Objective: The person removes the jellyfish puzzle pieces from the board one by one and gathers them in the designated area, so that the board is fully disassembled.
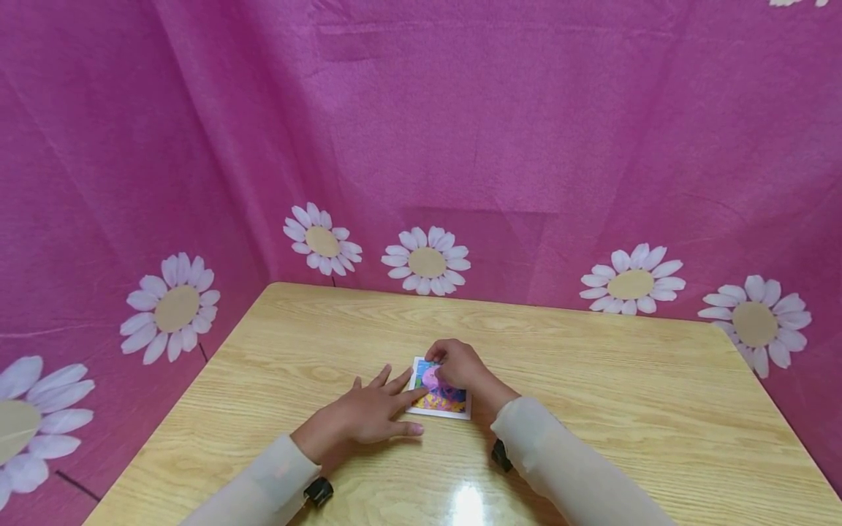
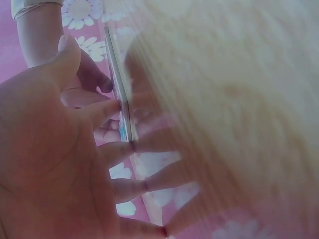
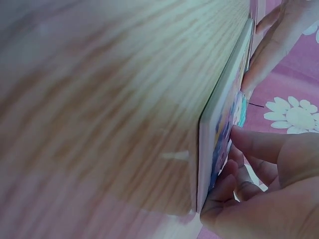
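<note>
Cream sleeves (image 1: 572,467), small black wrist-worn devices (image 1: 319,492)

Gotta say, the table (image 1: 625,387) is honey-toned woodgrain, the cloth (image 1: 460,109) behind it's hot magenta with white daisies (image 1: 426,261), and the picture (image 1: 442,403) on it's white-bordered pink, blue, yellow.

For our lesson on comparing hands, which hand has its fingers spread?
The left hand, fanned out at the left edge of the white-bordered picture board; the right hand, over the same board, is curled instead.

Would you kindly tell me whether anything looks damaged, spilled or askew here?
Nothing stands out: the picture board lies flat on the table, with no visible spill or damage. The bright patch on the wood looks like glare.
</note>
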A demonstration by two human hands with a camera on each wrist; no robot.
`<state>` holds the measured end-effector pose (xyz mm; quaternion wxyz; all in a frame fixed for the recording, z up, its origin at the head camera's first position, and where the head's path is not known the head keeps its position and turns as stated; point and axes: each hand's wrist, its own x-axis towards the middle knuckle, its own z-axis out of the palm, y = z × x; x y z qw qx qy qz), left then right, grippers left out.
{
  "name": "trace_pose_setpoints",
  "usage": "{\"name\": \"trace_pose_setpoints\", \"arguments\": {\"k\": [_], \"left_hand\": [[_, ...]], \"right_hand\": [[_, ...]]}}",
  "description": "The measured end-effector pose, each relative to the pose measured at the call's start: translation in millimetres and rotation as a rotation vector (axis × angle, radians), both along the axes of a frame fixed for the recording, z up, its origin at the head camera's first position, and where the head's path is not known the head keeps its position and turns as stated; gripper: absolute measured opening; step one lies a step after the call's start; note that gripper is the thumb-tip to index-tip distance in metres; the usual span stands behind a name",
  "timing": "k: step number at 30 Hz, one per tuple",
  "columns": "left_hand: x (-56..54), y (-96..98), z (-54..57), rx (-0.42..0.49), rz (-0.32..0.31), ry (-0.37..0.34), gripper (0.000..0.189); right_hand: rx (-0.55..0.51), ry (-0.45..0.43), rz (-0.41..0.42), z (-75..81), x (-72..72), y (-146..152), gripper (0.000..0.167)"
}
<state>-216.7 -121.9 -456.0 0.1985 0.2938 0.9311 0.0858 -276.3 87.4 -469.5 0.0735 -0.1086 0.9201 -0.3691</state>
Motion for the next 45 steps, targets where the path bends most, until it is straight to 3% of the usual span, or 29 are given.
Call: {"name": "trace_pose_setpoints", "arguments": {"k": [20,45], "left_hand": [[-2.0,-0.5,-2.5,0.006,0.000,-0.012,0.074],[-0.3,0.0,-2.5,0.004,-0.006,0.001,0.076]], "right_hand": [[-0.137,-0.028,-0.108,2.5,1.1,-1.2,0.008],[-0.243,-0.112,-0.150,7.2,1.8,5.8,0.008]]}}
